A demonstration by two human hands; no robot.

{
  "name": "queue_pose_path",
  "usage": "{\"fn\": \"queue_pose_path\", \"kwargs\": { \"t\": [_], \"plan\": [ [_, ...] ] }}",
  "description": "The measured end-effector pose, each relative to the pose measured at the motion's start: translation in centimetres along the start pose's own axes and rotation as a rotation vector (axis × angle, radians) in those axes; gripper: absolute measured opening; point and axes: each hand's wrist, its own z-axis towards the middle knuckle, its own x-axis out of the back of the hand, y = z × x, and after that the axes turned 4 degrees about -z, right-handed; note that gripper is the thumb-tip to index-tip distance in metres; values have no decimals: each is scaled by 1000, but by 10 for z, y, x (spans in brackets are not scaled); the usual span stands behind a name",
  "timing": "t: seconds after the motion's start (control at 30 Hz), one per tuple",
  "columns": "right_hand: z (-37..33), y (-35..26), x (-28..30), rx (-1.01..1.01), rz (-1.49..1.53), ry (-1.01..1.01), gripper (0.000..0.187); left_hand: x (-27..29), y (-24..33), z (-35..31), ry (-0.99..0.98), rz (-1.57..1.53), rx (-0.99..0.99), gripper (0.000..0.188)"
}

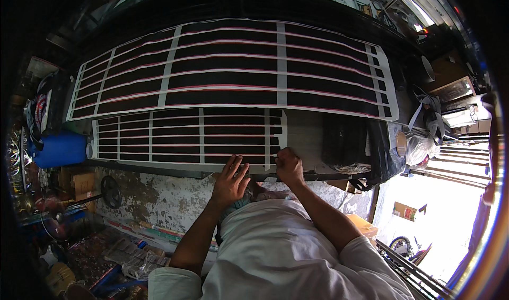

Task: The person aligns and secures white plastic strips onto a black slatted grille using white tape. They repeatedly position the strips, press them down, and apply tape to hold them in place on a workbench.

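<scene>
A smaller black sheet [175, 140] lies on the work surface in front of me, divided by white and red lines and crossed by pale grey bands. My left hand [231, 182] rests at its near edge, fingers stretched out and slightly apart. At the sheet's near right corner, my right hand [289, 166] is closed in a pinch; whatever is between the fingers is hidden. The sheet's right margin [283, 133] is pale, with small notches along the strips. Just beyond lies a larger black sheet [228, 61] with the same pattern.
A blue container [61, 150] stands at the left end of the surface. Dark plastic-wrapped goods [386, 149] sit at the right, beside a clear bag [421, 150]. Below the near edge is a peeling wall [164, 196]. Packets and clutter [127, 257] fill the lower left.
</scene>
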Motion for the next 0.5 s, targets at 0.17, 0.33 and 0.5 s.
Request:
{"fn": "queue_pose_path", "kwargs": {
  "t": [0.17,0.33,0.5],
  "plan": [
    [-1,2,-1,40,-12,18,17,2,7,5,8,29,7,53],
    [-4,-3,1,33,-15,-18,19,-4,11,8,42,54,22,52],
    [-6,-7,1,91,-36,8,18,-11,10,7,50,157,-39,52]
  ]
}}
